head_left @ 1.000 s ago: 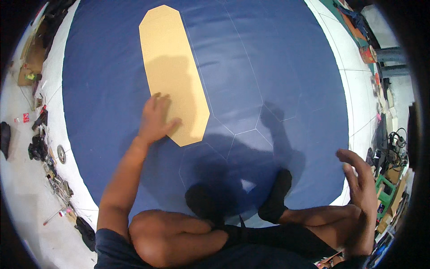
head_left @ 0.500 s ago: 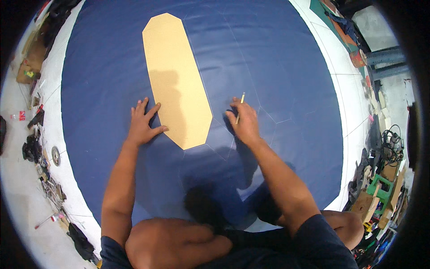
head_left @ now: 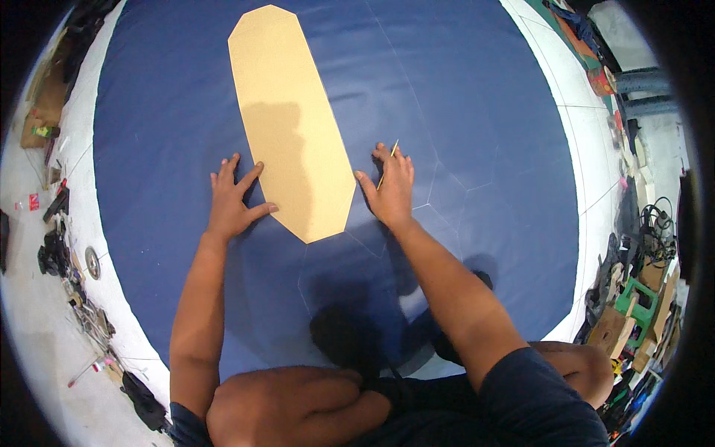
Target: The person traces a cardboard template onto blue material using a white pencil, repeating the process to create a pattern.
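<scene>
A long tan board template (head_left: 328,171) with cut-off corners lies flat on a dark blue sheet (head_left: 171,149). My left hand (head_left: 234,197) rests at its lower left edge, fingers spread, thumb and index fingertip touching the edge. On the other side, my right hand (head_left: 391,186) has its thumb at the template's right corner. A thin yellowish pen (head_left: 395,148) sticks out between that hand's fingers, pointing up and away; part of it is hidden. Thin pale lines mark the sheet right of and below the template, some forming angular outlines.
White floor tiles (head_left: 596,156) border the sheet. Along the right lie a green plastic crate (head_left: 637,305), wooden pieces and a coiled black cable (head_left: 657,223). Loose tools, a round metal disc (head_left: 92,263) and a black bag-like item (head_left: 143,398) line the left. My bent knees are at the near edge.
My right hand has moved left, its thumb now at the template's edge. The template has shifted slightly right, closing the gap to the pale line beside it. My left hand keeps its place.
</scene>
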A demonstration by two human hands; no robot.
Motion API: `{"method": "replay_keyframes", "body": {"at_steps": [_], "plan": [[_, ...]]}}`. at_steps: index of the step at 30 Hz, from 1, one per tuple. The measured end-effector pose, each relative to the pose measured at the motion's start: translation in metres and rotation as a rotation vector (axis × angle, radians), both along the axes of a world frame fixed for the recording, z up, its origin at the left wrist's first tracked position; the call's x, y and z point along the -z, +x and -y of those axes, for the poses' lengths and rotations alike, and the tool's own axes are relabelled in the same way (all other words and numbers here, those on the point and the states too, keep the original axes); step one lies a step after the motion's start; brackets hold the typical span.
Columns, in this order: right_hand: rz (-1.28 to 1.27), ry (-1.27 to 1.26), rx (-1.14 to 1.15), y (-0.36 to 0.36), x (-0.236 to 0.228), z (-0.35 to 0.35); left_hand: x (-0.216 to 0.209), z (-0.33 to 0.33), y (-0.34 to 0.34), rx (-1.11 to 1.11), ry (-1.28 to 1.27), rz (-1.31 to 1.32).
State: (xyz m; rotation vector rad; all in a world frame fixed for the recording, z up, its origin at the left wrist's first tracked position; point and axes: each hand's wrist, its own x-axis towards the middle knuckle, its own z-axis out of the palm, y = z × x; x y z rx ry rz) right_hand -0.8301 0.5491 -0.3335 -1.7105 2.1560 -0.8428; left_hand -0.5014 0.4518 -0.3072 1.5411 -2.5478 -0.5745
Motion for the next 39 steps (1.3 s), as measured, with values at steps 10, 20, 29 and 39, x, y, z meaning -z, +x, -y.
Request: {"method": "replay_keyframes", "body": {"at_steps": [10,20,29,39], "plan": [[0.015,-0.01,-0.017,-0.004,0.003,0.0,0.003,0.001,0.002,-0.01,-0.005,0.015],[-0.034,-0.004,-0.005,-0.002,0.0,0.001,0.008,0.002,0.004,-0.002,0.0,0.002],[-0.042,0.016,-0.008,-0.002,0.001,0.0,0.015,0.002,0.007,0.008,-0.014,0.012],[0.086,-0.053,-0.027,-0.009,0.003,-0.003,0.019,0.005,0.009,0.022,-0.01,-0.004]]}}
